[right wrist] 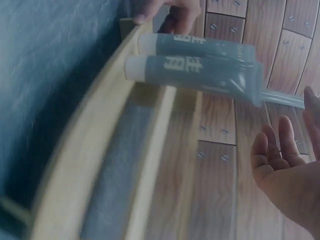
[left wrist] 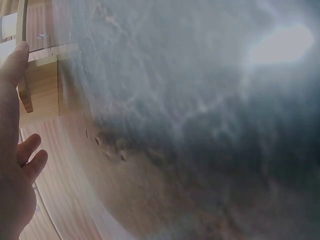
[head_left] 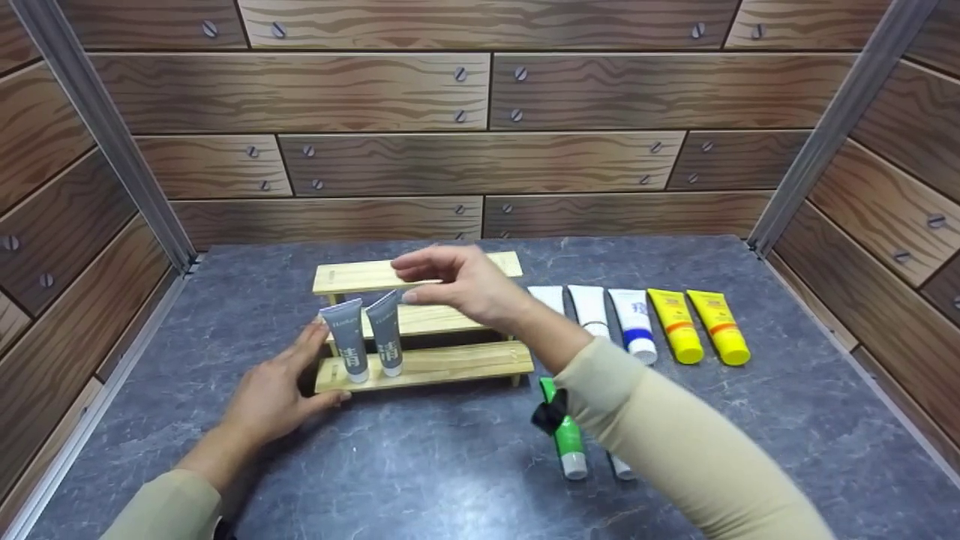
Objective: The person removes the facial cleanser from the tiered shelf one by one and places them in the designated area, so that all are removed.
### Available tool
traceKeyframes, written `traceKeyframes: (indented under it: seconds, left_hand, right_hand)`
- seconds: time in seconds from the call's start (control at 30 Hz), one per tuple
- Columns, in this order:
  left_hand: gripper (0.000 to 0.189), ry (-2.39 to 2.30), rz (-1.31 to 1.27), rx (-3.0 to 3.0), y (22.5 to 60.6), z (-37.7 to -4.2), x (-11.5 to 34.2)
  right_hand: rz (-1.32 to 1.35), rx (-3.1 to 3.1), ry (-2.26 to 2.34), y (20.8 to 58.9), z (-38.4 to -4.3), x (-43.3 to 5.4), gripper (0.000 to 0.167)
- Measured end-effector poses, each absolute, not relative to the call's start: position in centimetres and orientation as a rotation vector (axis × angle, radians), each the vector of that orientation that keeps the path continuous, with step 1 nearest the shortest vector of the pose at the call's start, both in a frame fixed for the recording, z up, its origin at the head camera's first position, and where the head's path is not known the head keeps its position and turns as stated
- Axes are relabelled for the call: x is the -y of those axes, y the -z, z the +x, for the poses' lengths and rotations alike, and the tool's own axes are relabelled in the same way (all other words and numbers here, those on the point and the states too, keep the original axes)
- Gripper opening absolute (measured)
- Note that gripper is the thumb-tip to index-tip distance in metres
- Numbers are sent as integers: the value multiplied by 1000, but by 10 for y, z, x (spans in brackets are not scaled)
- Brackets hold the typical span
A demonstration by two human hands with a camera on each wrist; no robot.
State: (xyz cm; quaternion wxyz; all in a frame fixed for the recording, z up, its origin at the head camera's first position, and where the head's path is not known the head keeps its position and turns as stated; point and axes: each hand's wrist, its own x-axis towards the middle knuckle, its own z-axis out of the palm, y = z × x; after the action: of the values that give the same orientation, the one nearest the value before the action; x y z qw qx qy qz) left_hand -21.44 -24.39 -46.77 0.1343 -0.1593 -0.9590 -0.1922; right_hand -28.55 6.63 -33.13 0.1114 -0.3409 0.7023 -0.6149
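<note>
A three-step wooden rack [head_left: 450, 364] stands on the grey marbled table. On its lowest step, towards the left end, two grey squeeze tubes stand upright on their white caps: an outer one [head_left: 346, 341] and an inner one [head_left: 385, 337]. My left hand [head_left: 274, 390] grips the rack's left end, thumb at the front edge of the bottom step and fingers along the side. Above the steps hovers my right hand [head_left: 480, 289], fingers spread from the thumb and nothing between them. Its thumb tip is beside the inner tube's flat top; the right wrist view shows the loosely bent fingers [right wrist: 272, 147].
Right of the rack lie a plain white tube [head_left: 587, 304], a white-and-blue tube [head_left: 632, 319] and two yellow tubes [head_left: 675, 322], with another white one partly behind my forearm. Nearer lie a green tube [head_left: 570, 446] and a tube mostly hidden by my right sleeve [head_left: 675, 427].
</note>
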Motion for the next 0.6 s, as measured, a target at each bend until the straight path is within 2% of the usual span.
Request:
traceKeyframes:
  seconds: [0.33, 0.6]
  left_hand:
    - [103, 545, -465, 2778, 468, -214, 245]
    - [103, 544, -463, 2783, 468, -214, 244]
  right_hand:
    - [-896, -1872, 1912, 366, -287, -44, 55]
    - [-860, -1894, 1886, 386, -286, -38, 54]
